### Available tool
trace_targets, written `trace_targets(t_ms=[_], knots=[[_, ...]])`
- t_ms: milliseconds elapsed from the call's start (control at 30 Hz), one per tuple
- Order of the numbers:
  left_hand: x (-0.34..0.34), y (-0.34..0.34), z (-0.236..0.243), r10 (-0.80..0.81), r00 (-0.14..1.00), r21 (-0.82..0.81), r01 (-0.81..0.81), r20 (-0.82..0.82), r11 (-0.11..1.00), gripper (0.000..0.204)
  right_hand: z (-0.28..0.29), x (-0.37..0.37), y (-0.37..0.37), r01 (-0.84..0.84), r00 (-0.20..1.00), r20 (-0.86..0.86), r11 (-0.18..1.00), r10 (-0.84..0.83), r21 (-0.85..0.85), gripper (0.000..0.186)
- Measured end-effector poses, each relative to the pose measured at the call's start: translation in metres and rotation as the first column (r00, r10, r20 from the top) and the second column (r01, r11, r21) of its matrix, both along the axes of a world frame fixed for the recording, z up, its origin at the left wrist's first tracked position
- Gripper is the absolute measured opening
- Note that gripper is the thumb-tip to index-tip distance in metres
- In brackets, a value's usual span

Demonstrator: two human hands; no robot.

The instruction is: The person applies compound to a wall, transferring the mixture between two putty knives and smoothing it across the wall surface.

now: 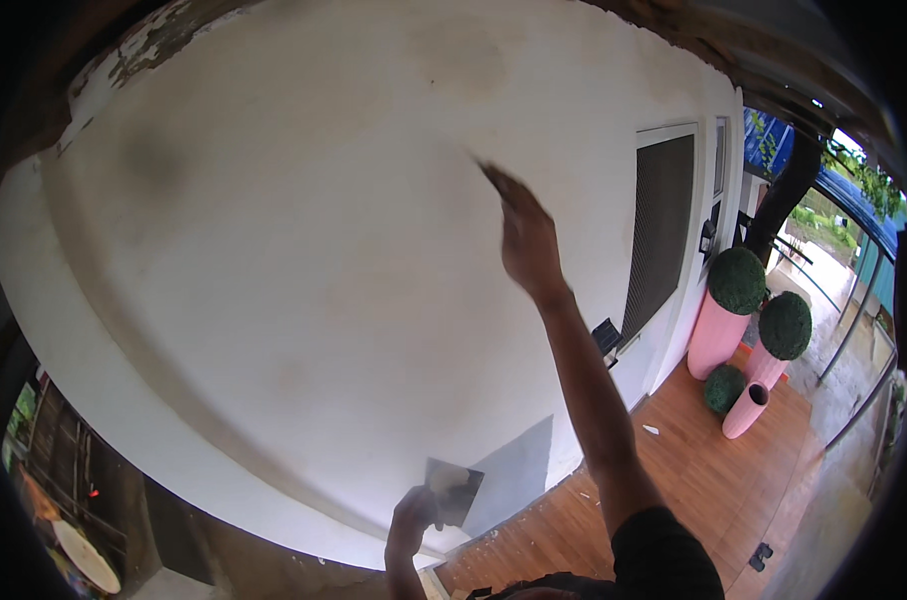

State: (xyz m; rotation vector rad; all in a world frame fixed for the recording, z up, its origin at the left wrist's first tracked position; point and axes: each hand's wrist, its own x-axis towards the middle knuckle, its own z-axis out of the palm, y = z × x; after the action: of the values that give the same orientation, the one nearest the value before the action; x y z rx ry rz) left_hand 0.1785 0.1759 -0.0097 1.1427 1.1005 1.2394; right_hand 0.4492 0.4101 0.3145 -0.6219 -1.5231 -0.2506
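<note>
My right hand (pixel 532 245) is raised against the white wall (pixel 374 200), its fingers closed around a thin scraper blade (pixel 484 165) seen nearly edge-on. Motion blurs the blade, and its tip is at or very near the wall. Lower down, my left hand (pixel 411 515) grips a flat, square metal plate (pixel 458 492) by one edge. A pale smear, which looks like filler paste, covers part of the plate. Brownish stains and smoothed patches mark the wall's surface.
A grey patch (pixel 519 465) covers the wall's lower right. Farther right are a screened window (pixel 662 220), a dark wall lamp (pixel 606 338) and pink planters (pixel 719 330) with green ball shrubs (pixel 737 280). Wood-look flooring (pixel 694 450) runs below, with a small dark object (pixel 762 557) on it.
</note>
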Motion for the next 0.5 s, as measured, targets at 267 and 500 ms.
trace_targets(t_ms=[267, 500], knots=[[-0.041, -0.069, -0.025, 0.192, 0.975, -0.160, -0.172, 0.112, 0.972, 0.027, 0.135, -0.036, 0.050, 0.350, 0.927, 0.070, 0.916, -0.370, 0.197, 0.044], [-0.074, -0.074, -0.040, 0.189, 0.969, -0.144, -0.166, 0.161, 0.976, 0.033, 0.086, -0.021, 0.015, 0.223, 0.907, 0.379, 0.972, -0.183, -0.066, 0.044]])
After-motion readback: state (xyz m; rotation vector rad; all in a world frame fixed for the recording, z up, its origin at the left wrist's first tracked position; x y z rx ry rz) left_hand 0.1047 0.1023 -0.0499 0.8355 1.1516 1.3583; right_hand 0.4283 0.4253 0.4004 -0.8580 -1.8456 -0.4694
